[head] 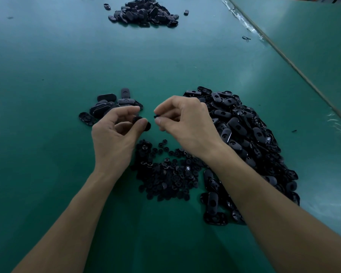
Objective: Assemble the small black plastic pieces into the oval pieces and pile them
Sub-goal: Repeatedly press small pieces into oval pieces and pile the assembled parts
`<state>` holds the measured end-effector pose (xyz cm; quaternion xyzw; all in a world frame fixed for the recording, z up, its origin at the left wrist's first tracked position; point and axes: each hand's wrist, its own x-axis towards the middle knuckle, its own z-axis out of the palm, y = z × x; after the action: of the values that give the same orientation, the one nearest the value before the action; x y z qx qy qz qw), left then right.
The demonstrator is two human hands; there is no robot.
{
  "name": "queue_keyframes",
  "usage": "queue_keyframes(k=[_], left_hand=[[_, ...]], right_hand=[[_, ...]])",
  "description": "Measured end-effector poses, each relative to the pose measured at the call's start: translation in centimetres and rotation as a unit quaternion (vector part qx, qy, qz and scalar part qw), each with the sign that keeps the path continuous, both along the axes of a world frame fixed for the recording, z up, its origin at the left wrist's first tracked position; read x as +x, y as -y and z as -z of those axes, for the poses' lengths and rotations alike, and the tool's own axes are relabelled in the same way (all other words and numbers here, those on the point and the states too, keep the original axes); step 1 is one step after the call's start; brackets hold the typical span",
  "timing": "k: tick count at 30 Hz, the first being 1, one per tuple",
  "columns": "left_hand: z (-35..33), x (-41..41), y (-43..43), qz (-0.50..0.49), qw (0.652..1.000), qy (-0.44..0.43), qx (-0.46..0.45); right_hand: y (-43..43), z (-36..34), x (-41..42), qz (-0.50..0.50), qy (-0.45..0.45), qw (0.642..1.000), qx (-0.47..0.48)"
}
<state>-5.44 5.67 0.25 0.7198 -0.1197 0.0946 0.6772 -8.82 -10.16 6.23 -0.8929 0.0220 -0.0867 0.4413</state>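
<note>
Pinches an oval piece (147, 126) in the left hand (114, 134) and a small piece (156, 116) in the right hand (185, 121), both just beyond the small-piece heap (165, 178), with the oval pile (244, 134) right of that heap.

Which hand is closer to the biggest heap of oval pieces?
The right hand. It is at the left edge of the biggest heap; the left hand is farther left, by the small pile.

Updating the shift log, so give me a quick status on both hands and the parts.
Left hand pinches an oval piece; right hand pinches a small black piece. Pieces apart, not yet joined. Nothing between them.
</note>
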Motion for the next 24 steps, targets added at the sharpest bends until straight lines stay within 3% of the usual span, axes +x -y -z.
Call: queue_keyframes(k=[5,10,24], left_hand=[[-0.06,0.08,0.00,-0.003,1.000,0.007,0.014],[-0.17,-0.18,0.22,0.024,0.998,-0.032,-0.051],[-0.21,-0.48,0.51,0.076,0.990,-0.061,-0.098]], right_hand=[[-0.33,-0.04,0.02,-0.022,0.000,1.000,-0.001],[-0.42,-0.05,-0.01,-0.031,-0.011,0.999,0.006],[-0.40,0.06,0.01,0.020,-0.004,1.000,-0.017]])
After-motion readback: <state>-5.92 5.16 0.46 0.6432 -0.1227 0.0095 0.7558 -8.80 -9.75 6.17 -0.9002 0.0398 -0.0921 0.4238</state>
